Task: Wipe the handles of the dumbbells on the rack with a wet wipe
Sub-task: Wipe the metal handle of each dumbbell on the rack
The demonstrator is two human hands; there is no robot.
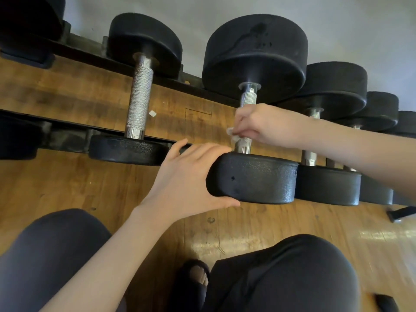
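Several black dumbbells lie across a dark rack (67, 140). My right hand (267, 124) wraps round the knurled metal handle (247, 100) of the middle dumbbell, holding a small white wet wipe (233, 134) against it; the wipe peeks out by my fingertips. My left hand (186, 179) grips the near black head (254, 179) of that same dumbbell, fingers over its top edge and thumb beneath. To the left lies another dumbbell with a bare knurled handle (139, 97).
More dumbbells (331, 185) crowd close on the right, another sits at the far left. A wooden floor (101, 188) runs under the rack, with a small white scrap (152, 113) on it. My knees and a sandalled foot (195, 280) are below.
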